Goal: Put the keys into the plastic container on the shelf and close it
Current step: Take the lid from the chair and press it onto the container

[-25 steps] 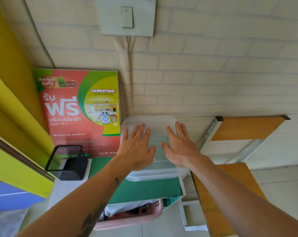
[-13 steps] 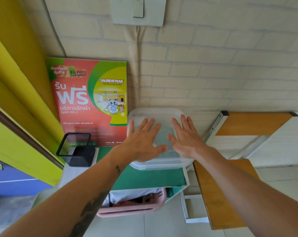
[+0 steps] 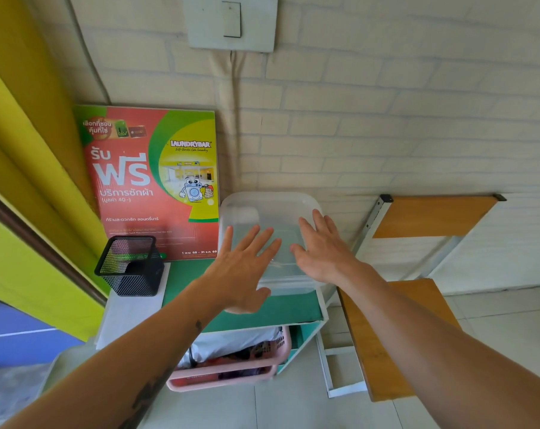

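A clear plastic container [image 3: 262,212] with its lid on stands on the green shelf top [image 3: 281,311], against the brick wall. My left hand [image 3: 243,270] is spread flat, fingers apart, over the lid's near left part, its palm partly past the front edge. My right hand [image 3: 321,249] lies flat with fingers apart on the lid's right side. Neither hand holds anything. No keys are visible; the lid and my hands hide the inside.
A red and green laundry poster [image 3: 154,184] leans on the wall left of the container. A black mesh pen holder [image 3: 129,267] stands at the left. A pink basket [image 3: 228,363] sits in the shelf below. A wooden folding chair [image 3: 395,320] stands at the right.
My left hand has slid back toward me, off the lid's middle to its front left edge. My right hand stays flat on the lid. The view has shifted slightly.
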`<action>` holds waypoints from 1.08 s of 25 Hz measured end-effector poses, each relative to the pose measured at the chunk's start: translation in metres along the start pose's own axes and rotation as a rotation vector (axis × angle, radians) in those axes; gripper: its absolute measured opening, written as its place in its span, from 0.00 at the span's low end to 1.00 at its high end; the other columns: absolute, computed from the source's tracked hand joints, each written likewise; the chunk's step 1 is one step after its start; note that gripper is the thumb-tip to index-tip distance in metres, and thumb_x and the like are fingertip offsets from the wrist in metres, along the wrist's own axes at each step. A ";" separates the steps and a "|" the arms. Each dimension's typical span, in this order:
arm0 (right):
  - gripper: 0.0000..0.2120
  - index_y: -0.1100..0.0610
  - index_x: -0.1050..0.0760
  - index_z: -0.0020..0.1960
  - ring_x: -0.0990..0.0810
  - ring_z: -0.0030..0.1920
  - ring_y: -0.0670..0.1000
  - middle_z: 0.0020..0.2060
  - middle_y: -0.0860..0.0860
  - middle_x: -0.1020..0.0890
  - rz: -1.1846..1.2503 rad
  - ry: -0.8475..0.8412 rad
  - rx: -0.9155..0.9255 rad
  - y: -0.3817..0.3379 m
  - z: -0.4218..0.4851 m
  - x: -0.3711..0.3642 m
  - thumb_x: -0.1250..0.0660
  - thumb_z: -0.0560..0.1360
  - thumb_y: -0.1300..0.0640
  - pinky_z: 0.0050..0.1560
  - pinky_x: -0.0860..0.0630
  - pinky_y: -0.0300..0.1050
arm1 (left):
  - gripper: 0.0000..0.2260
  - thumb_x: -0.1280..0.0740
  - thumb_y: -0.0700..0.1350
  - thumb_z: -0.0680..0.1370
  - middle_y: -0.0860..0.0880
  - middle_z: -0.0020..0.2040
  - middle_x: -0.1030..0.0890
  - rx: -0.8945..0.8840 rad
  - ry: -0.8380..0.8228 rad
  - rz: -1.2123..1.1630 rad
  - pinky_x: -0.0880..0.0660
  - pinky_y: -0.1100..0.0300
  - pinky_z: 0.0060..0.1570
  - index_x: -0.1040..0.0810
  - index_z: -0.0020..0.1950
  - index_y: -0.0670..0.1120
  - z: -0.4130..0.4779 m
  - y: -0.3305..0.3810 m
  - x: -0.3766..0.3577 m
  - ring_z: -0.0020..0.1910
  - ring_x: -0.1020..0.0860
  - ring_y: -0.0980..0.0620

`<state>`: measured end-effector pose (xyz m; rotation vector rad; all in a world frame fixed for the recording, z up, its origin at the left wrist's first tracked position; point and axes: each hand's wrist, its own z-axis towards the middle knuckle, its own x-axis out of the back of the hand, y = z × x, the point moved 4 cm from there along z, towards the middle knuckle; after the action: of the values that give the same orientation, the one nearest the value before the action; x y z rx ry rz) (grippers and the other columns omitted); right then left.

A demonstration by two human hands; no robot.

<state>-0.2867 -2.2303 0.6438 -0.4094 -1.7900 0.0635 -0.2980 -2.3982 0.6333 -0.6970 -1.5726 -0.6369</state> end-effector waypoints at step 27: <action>0.32 0.54 0.58 0.80 0.61 0.79 0.55 0.80 0.53 0.60 0.028 0.005 0.013 -0.003 -0.019 0.027 0.50 0.82 0.45 0.76 0.56 0.55 | 0.28 0.46 0.57 0.81 0.50 0.80 0.44 0.210 0.052 -0.435 0.53 0.50 0.77 0.43 0.79 0.47 0.006 -0.012 0.024 0.78 0.46 0.51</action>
<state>-0.2752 -2.2277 0.6743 -0.4250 -1.7786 0.0939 -0.3128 -2.3996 0.6568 -0.1773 -1.7267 -0.7850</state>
